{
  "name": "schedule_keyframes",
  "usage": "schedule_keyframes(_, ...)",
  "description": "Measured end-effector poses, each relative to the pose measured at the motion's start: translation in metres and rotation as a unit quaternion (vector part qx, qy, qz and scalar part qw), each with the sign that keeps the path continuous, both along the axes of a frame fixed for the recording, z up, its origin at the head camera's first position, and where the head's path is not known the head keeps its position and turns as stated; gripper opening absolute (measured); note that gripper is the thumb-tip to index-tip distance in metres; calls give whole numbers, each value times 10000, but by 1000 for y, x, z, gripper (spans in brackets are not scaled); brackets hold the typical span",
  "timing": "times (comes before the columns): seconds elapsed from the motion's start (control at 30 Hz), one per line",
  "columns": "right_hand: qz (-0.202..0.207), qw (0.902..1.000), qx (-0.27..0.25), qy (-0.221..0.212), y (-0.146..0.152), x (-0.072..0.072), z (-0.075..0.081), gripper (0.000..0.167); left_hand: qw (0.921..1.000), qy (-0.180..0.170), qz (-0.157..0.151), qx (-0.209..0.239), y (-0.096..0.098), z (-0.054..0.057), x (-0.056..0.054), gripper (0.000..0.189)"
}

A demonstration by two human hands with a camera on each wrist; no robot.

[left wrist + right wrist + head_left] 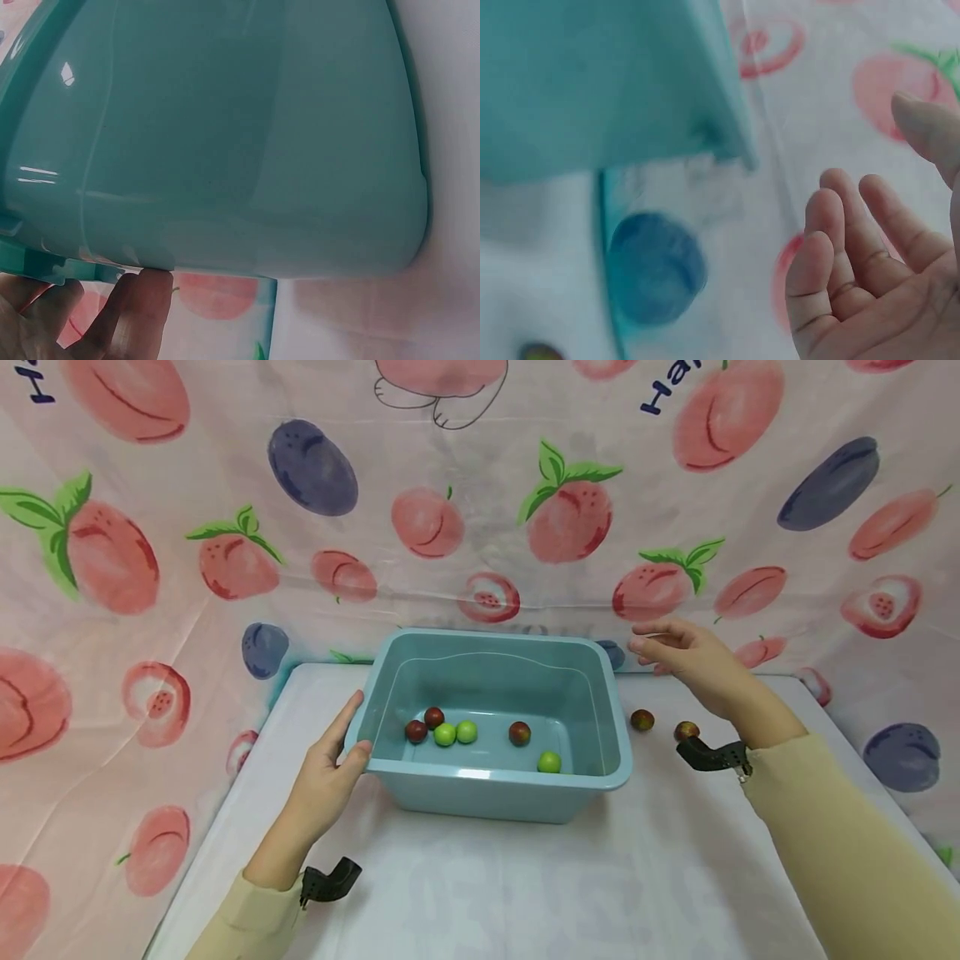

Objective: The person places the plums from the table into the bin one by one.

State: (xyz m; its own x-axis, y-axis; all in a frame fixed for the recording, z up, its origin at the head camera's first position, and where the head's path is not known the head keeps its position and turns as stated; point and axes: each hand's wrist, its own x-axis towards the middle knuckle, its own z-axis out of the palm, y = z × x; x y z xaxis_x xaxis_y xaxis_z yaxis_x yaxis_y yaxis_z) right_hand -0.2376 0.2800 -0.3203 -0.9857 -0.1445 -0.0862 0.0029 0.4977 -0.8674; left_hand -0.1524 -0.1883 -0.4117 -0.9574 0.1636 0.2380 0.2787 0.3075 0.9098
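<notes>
A light blue plastic basin [498, 781] stands on the white table, holding several small round fruits: dark red ones [433, 718] and green ones [467, 732]. My left hand [321, 785] grips its left rim near the front corner, thumb at the rim's edge. In the left wrist view, fingertips [154, 289] reach the rim from outside, beside the basin wall [225, 150]. To the right of the basin, my right hand [693, 664] is raised with nothing in it, fingers relaxed. Two reddish-brown fruits [642, 720] lie on the table below it, one partly behind the wrist strap.
A pink cloth [450, 460] printed with fruit hangs behind the table [480, 893] and at its sides. Each wrist wears a black camera mount [330, 881]. The basin's far rim stands close to the cloth.
</notes>
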Motion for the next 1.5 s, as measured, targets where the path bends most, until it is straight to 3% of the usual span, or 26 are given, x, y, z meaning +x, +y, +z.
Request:
schedule_keyframes(0.43,-851,9960,-3,-288,62,13,-78,83,9999,-106,26,31,2,3,3,61)
schedule_keyframes(0.67,-1254,9911,-262,-358,80,22,-109,83,9999,-98,6,66,3,1,4,61)
schedule_keyframes(0.9,-1630,9832,-452,-682,91,26,-131,94,9999,-83,16,76,3,0,4,60)
schedule_keyframes(1.1,-1609,9827,-280,-872,100,28,-147,94,10000,-34,24,82,4,0,6,61)
schedule_keyframes(1.33,-1446,9811,236,-1260,105,33,-149,98,10000,-13,57,19,3,-1,8,61)
schedule_keyframes(1.5,-1322,9818,174,-1354,107,33,-151,98,10000,-25,77,6,2,-2,8,61)
